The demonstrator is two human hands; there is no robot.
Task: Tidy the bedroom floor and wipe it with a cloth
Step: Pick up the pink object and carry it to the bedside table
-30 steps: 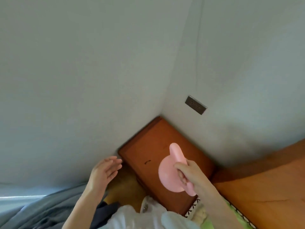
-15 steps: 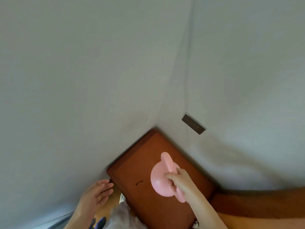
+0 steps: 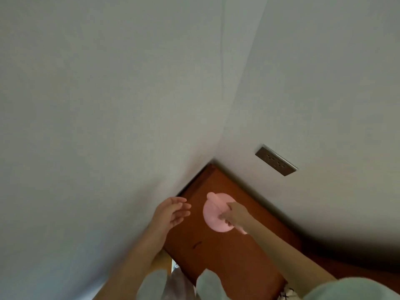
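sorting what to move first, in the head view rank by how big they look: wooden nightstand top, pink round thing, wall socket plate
1. wooden nightstand top, by far the largest
2. pink round thing, held in the right hand
3. wall socket plate, narrower, but also farther away, so true size is unsure

A brown wooden cabinet top (image 3: 229,256) carries a pink round object (image 3: 214,215).

Smooth matt pink plastic fan (image 3: 216,215), polished reddish wood cabinet top (image 3: 227,256), matt painted walls (image 3: 108,105)
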